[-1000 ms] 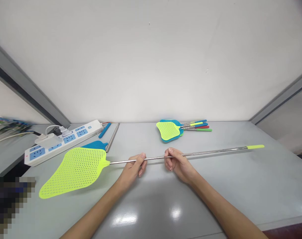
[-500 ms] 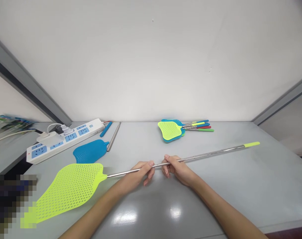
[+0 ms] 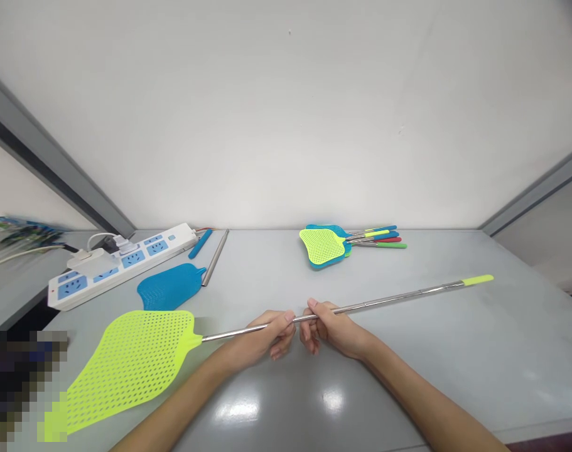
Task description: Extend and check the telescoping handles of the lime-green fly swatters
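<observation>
A long fly swatter [image 3: 139, 361] with a yellow-green perforated head and an extended metal rod stretches across the view, its head at the left and its yellow-green grip at the far right. My left hand [image 3: 267, 336] pinches the rod between thumb and fingers, on the side nearer the head. Close beside it, my right hand [image 3: 335, 328] is closed around the same rod with the thumb on top. The rod slants slightly upward to the right, held over the grey table [image 3: 408, 376].
Behind lies a pile of smaller swatters [image 3: 324, 246] with coloured handles. At left are a blue swatter head [image 3: 170, 287], a loose metal tube [image 3: 215, 258], a blue handle [image 3: 201, 243] and a white power strip [image 3: 125, 263] with plugs. A wall rises behind the table.
My right hand has shifted slightly left along the rod, closer to my left hand. The rod sits a little lower in view.
</observation>
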Available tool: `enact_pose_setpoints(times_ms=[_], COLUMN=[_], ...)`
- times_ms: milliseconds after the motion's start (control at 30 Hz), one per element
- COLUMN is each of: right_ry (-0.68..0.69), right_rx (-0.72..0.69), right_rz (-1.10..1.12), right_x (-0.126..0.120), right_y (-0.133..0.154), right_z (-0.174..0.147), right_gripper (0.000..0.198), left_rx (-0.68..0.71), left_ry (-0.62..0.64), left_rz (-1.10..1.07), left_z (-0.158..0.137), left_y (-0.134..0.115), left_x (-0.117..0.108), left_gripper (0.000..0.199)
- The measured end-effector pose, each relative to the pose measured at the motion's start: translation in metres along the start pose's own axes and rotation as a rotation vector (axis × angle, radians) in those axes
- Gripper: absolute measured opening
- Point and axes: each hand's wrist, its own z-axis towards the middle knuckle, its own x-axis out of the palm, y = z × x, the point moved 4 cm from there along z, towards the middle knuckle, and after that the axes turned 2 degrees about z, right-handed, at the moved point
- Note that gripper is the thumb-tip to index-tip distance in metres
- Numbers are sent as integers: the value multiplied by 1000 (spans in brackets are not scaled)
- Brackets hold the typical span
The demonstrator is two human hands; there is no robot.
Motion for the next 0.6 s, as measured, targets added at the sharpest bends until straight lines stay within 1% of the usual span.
enact_pose_setpoints(times_ms=[167,300,600], right_ry=[2,-1,3], right_rx=[-6,-16,-5], right_rz=[0,-6,6], right_x=[0,1,0], right_y=[-2,-2,-5], right_z=[0,0,2], right_gripper=[48,49,49], left_rx=[1,17,7], left_ry=[-11,5,-18], left_rz=[7,12,-16], left_z=[0,1,4], left_y=[0,2,7], left_x=[1,2,3], left_gripper=[42,43,43])
